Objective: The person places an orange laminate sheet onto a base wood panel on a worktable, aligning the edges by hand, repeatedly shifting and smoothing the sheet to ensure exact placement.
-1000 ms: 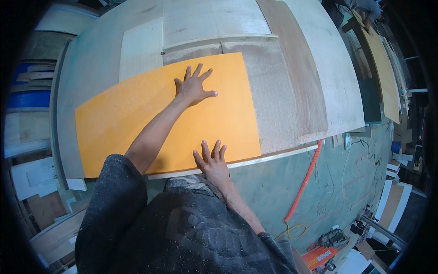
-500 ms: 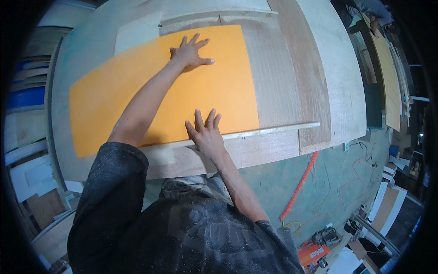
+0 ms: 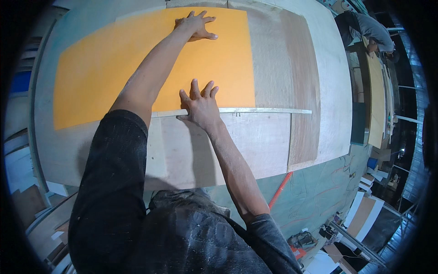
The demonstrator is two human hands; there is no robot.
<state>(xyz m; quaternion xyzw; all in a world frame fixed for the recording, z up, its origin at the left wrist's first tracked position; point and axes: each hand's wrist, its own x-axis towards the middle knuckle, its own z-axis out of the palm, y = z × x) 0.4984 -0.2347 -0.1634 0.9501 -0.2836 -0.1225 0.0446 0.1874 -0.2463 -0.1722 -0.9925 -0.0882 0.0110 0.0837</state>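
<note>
Orange panel (image 3: 114, 75) and pale strip (image 3: 269, 110) now sit farther from the desk's (image 3: 335, 100) near edge; left hand (image 3: 194, 27) and right hand (image 3: 202, 108), fingers (image 3: 195, 89) spread apart, should push evenly.

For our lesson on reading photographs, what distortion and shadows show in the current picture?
Head view: fisheye bending curves the edges of the table inside a black surround; head view: a shadow lies on the pale wood panel, left of the right forearm, while the orange sheet looks bright.
</note>
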